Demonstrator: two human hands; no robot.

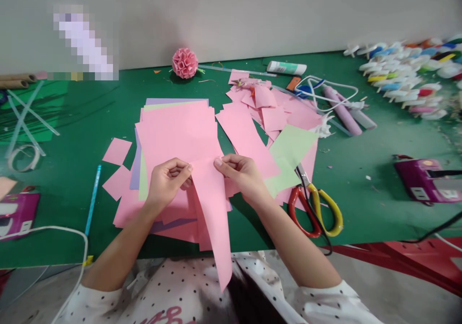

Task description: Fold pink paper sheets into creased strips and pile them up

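Observation:
A long pink paper strip point(212, 213) hangs down from both my hands toward my lap. My left hand point(166, 180) pinches its upper left edge with curled fingers. My right hand point(241, 172) pinches the upper right edge, thumb on top. Beneath them lies a stack of pink paper sheets point(178, 131) with purple and pale green sheets showing at its edges. Red and yellow scissors point(314, 206) lie just right of my right wrist, on the green table point(72, 122).
Loose pink squares point(117, 150) lie at left beside a blue pencil point(93, 199). A pile of pink scraps and a green sheet point(292, 150) sit right. A pink paper ball point(185, 63), glue stick point(287, 67), glue guns point(426, 179) and colourful pieces point(407, 81) surround.

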